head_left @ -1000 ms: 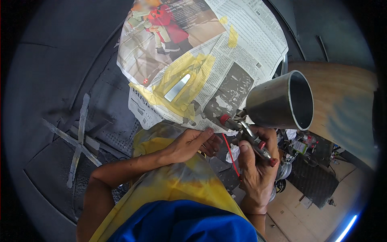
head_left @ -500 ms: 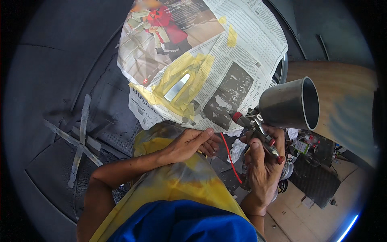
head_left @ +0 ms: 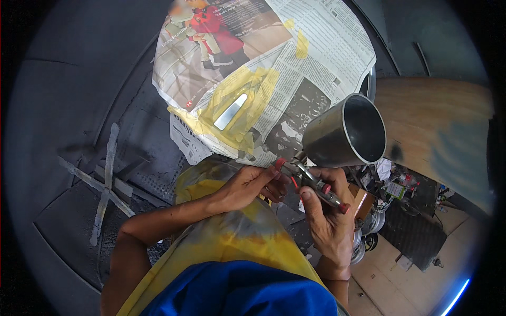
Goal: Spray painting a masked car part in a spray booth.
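Observation:
My right hand (head_left: 331, 221) is wrapped round a spray gun (head_left: 316, 183) with a large grey metal cup (head_left: 345, 131) on top, tilted so its open mouth shows. The gun's red nozzle end (head_left: 280, 164) points left and meets the thumb of my left hand (head_left: 250, 185). My left fingers are curled in around that end, partly hidden. Just beyond both hands lies a rounded part covered in newspaper (head_left: 311, 55). Yellow masking tape (head_left: 211, 125) frames a small shiny, elongated strip (head_left: 230, 112) left bare within the paper.
To the left, crossed, paint-crusted bars (head_left: 107, 187) stand over the dark floor. A large tan curved panel (head_left: 421, 116) is at the right. Below it sit clutter, a clear bottle (head_left: 406, 179), a dark mat (head_left: 414, 237) and wheel-like metal rings (head_left: 361, 247). A yellow, paint-stained cloth (head_left: 237, 237) covers my lap.
My right hand has brought the spray gun leftward, so its red nozzle now reaches my left hand. The cup has turned to show more of its inside. My left hand has barely moved.

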